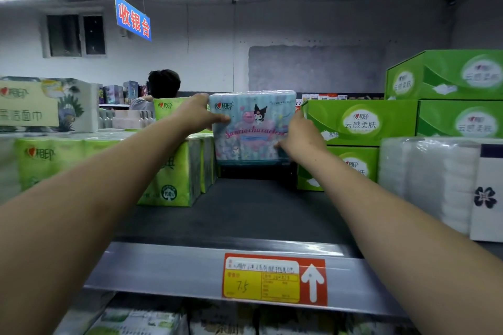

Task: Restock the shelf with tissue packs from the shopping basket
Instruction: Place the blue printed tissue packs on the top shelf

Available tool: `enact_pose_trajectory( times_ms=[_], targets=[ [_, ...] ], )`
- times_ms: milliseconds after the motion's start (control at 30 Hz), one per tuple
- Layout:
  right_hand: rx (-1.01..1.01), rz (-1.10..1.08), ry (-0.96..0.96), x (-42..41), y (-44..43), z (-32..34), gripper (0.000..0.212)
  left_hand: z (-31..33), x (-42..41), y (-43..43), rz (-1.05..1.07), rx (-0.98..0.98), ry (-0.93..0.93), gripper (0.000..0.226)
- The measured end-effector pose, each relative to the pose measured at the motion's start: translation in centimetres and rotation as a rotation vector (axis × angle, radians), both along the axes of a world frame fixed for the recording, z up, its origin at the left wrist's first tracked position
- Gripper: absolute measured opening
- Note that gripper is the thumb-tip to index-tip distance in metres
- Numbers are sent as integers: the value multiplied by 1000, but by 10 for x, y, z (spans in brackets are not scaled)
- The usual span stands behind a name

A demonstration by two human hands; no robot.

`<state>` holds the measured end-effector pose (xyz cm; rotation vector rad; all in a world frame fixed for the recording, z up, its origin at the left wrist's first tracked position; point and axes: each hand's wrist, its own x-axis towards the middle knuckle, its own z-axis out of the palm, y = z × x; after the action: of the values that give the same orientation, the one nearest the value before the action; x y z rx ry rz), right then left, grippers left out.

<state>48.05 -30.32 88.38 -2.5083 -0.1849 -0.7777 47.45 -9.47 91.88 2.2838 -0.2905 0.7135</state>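
Both hands hold a pale blue tissue pack point(251, 128) upright at the far end of the dark shelf point(245, 212), in the gap between green packs point(174, 171) on the left and green boxes point(359, 122) on the right. The left hand point(197, 111) grips its upper left corner, thumb across the front. The right hand point(300, 133) grips the lower right side, fingers curled round the edge. White packs point(424, 177) stand near right. A red and yellow price tag point(273, 279) sits on the near shelf rail
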Motion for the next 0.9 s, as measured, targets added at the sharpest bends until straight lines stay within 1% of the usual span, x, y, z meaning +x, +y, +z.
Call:
enact_pose_trajectory(
  times_ms=[67, 200, 333, 400, 533, 633, 767, 900],
  targets=[
    [14, 30, 10, -1, 0, 1, 77, -1, 3, 3, 6, 11, 22, 33],
    [-15, 29, 41, 0, -1, -1, 74, -3, 6, 2, 8, 57, 72, 35],
    [-41, -7, 54, 2, -1, -4, 80, -2, 11, 4, 56, 123, 94, 47],
    [-52, -14, 38, 3, -1, -5, 79, -2, 11, 5, 80, 141, 100, 48],
    [-86, -26, 59, 2, 0, -8, 86, -3, 4, -3, 169, 245, 134, 42],
    [-101, -33, 77, 0, 0, -8, 89, -3, 3, -7, 196, 270, 145, 42],
    [-103, -27, 71, 0, 1, -9, 97, -3, 5, -5, 181, 298, 159, 36],
    [-102, -10, 76, 2, 0, -8, 106, -5, 9, -4, 148, 278, 204, 39]
  ],
)
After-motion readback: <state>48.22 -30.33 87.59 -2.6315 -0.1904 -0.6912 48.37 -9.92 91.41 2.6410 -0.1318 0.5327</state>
